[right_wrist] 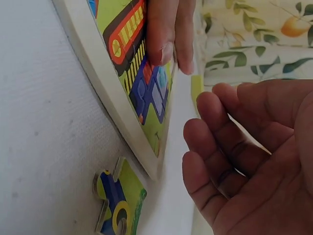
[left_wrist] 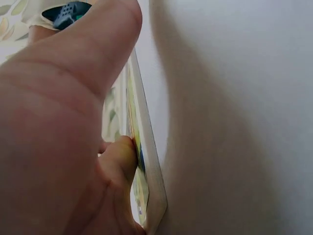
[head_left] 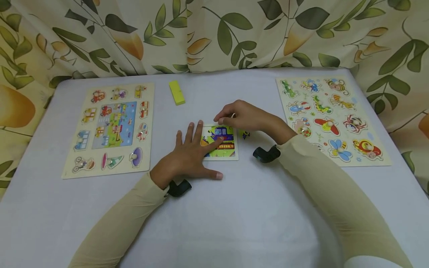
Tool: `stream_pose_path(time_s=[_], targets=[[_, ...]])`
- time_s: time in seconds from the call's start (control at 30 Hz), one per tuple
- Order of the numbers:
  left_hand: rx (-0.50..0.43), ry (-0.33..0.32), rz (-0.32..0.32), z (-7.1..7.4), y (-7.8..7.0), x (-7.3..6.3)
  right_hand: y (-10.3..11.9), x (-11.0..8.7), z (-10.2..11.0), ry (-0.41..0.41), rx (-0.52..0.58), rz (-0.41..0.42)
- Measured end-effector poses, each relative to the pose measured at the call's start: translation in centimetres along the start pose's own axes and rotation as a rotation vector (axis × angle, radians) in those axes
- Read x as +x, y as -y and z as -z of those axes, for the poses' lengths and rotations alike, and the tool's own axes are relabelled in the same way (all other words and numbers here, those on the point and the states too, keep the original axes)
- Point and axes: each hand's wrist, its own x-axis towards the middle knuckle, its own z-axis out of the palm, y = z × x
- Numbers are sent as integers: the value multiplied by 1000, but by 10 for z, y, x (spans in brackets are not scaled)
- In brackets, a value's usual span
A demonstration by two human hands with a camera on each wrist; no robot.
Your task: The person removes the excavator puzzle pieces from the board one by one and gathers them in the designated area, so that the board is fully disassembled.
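A small framed jigsaw puzzle (head_left: 229, 146) with a purple and orange vehicle lies at the table's middle. My left hand (head_left: 186, 158) spreads its straight fingers over the puzzle's left side, one fingertip resting on the picture. Over the far edge hovers my right hand (head_left: 249, 116), its fingers loosely bent; in the right wrist view nothing shows between those fingers (right_wrist: 205, 142). A loose jigsaw piece (right_wrist: 120, 200), green with blue and yellow, lies just outside the frame on the right. My left palm (left_wrist: 49, 127) fills much of the left wrist view.
A wooden peg puzzle board (head_left: 78, 158) with vehicles lies to the left. Another board (head_left: 330, 138) with insects and other small creatures is at the right, partly behind my right forearm. A yellow block (head_left: 177, 92) lies beyond the puzzle, near the leaf-patterned curtain (head_left: 214, 37).
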Motion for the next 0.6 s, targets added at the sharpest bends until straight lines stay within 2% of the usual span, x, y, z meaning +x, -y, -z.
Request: stream_pose_path(time_s=[0.27, 0.6], targets=[[-19, 23, -8, -3, 4, 4, -1, 8, -3, 50, 28, 7], [-20, 28, -15, -3, 4, 4, 1, 20, -8, 138, -22, 7]])
